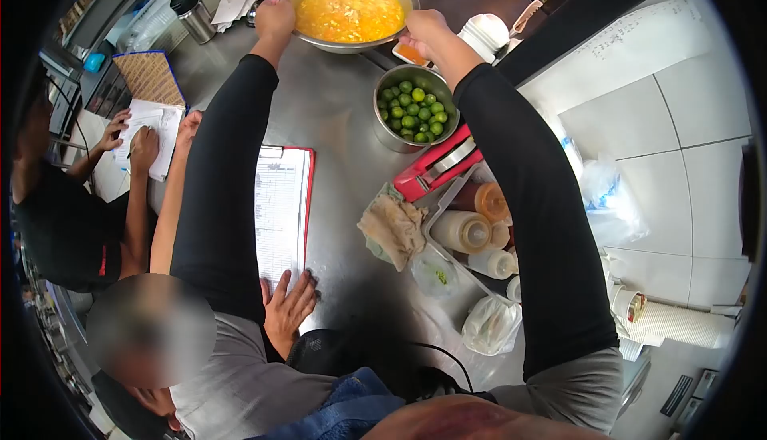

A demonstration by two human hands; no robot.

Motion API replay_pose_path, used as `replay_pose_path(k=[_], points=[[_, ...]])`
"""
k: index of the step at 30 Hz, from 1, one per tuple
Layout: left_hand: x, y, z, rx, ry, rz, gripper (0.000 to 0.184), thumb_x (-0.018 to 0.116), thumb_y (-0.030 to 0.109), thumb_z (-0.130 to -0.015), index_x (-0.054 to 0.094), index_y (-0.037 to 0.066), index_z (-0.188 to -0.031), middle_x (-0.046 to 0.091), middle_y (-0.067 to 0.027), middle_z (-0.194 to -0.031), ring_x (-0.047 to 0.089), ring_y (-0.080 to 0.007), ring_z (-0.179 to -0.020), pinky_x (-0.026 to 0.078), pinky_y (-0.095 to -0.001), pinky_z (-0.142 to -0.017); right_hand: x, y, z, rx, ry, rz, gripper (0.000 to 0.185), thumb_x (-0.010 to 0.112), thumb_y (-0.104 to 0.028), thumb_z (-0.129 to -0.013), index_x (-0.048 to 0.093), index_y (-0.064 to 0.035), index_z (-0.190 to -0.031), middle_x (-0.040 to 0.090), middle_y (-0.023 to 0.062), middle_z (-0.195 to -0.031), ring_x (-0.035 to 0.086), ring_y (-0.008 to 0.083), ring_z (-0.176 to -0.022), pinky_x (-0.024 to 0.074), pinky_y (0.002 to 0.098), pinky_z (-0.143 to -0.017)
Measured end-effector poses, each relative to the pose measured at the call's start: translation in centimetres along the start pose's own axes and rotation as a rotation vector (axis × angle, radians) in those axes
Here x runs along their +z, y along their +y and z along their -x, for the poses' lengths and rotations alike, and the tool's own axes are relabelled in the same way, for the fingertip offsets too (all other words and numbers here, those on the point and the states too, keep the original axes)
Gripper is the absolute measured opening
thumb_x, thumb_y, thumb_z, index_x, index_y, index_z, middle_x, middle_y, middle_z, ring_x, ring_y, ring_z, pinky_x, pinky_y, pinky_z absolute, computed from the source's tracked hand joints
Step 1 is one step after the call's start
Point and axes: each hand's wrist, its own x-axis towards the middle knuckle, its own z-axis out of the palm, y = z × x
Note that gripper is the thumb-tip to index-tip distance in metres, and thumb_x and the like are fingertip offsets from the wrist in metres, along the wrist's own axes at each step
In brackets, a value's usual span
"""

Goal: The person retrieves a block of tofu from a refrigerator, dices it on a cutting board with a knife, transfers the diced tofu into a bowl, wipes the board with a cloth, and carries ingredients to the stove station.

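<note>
A wide metal bowl filled with a yellow-orange mixture is at the top centre, near the far edge of the steel table. My left hand grips its left rim. On the opposite side, my right hand holds the right rim with bent fingers. Just below the bowl, a metal pot of small green limes stands on the table. An orange item lies beside my right hand, partly hidden by it.
Two people are at the left; one writes on papers. A red clipboard lies mid-table under a person's hand. Right of it are a cloth, a red tape dispenser and a bin of bottles. A tumbler stands back left.
</note>
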Motion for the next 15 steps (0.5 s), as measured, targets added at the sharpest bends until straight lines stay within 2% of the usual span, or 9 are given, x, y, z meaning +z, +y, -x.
replay_pose_path(k=[1, 4, 6, 7, 9, 12, 15], points=[[0.5, 0.8, 0.3, -0.023, 0.021, 0.004, 0.039, 0.06, 0.032, -0.087, 0.07, 0.0, -0.106, 0.072, -0.021, -0.105, 0.068, -0.035, -0.103, 0.051, -0.041, -0.091, -0.2, -0.2, 0.6, -0.039, 0.003, -0.054, 0.026, 0.055, -0.011, -0.093, 0.062, 0.007, -0.11, 0.066, 0.0161, -0.093, 0.064, 0.0223, -0.072, 0.0513, 0.0334, -0.057], [2.3, 2.4, 1.5, -0.107, 0.057, 0.027, 0.039, 0.06, 0.033, -0.088, 0.07, 0.0, -0.106, 0.07, -0.0217, -0.111, 0.067, -0.0351, -0.107, 0.051, -0.0406, -0.093, -2.1, -2.7, 5.8, -0.061, -0.095, 0.154, 0.039, 0.06, -0.015, -0.092, 0.056, 0.0095, -0.122, 0.065, 0.0198, -0.109, 0.066, 0.0241, -0.088, 0.0534, 0.0345, -0.071], [3.2, 3.2, 2.1, -0.152, 0.013, 0.039, 0.039, 0.061, 0.032, -0.09, 0.069, -0.001, -0.108, 0.068, -0.0232, -0.118, 0.066, -0.035, -0.109, 0.05, -0.0386, -0.095, -3.8, -2.0, 9.0, -0.257, -0.119, 0.179, 0.055, 0.065, -0.021, -0.091, 0.047, 0.0085, -0.134, 0.061, 0.0205, -0.121, 0.062, 0.0224, -0.1, 0.051, 0.0345, -0.085], [4.1, 3.0, 1.7, -0.198, -0.035, 0.084, 0.038, 0.06, 0.032, -0.091, 0.068, -0.001, -0.109, 0.068, -0.0219, -0.117, 0.067, -0.0348, -0.109, 0.05, -0.0396, -0.095, -5.6, -2.6, 11.9, -0.273, -0.256, 0.177, 0.065, 0.067, -0.025, -0.09, 0.04, 0.0068, -0.14, 0.059, 0.0191, -0.125, 0.06, 0.0206, -0.102, 0.0487, 0.034, -0.089], [6.4, 2.4, 0.4, -0.283, -0.13, 0.171, 0.038, 0.058, 0.03, -0.092, 0.067, -0.002, -0.11, 0.069, -0.0192, -0.116, 0.067, -0.0344, -0.107, 0.051, -0.0418, -0.094, -9.1, -3.3, 19.1, -0.271, -0.409, 0.137, 0.062, 0.067, -0.029, -0.092, 0.044, 0.0048, -0.138, 0.063, 0.0155, -0.121, 0.06, 0.0168, -0.092, 0.0498, 0.0316, -0.086], [5.3, 6.4, 5.3, -0.389, -0.21, 0.693, 0.023, 0.055, 0.017, -0.095, 0.067, -0.002, -0.102, 0.07, -0.0165, -0.096, 0.069, -0.0263, -0.091, 0.057, -0.0348, -0.071, -15.0, -1.9, 28.6, -0.302, -0.526, 0.012, 0.04, 0.06, -0.019, -0.1, 0.049, 0.0027, -0.132, 0.063, 0.0117, -0.121, 0.063, 0.0154, -0.108, 0.0503, 0.0298, -0.095], [6.3, 5.0, 5.6, -0.317, -0.425, 0.805, 0.025, 0.051, 0.015, -0.098, 0.061, -0.002, -0.114, 0.068, -0.0155, -0.108, 0.067, -0.0292, -0.097, 0.056, -0.0418, -0.084, -20.0, 0.8, 36.8, -0.22, -0.52, -0.032, 0.033, 0.058, -0.016, -0.102, 0.052, 0.0017, -0.129, 0.066, 0.0104, -0.115, 0.064, 0.0153, -0.103, 0.0515, 0.0312, -0.093]])
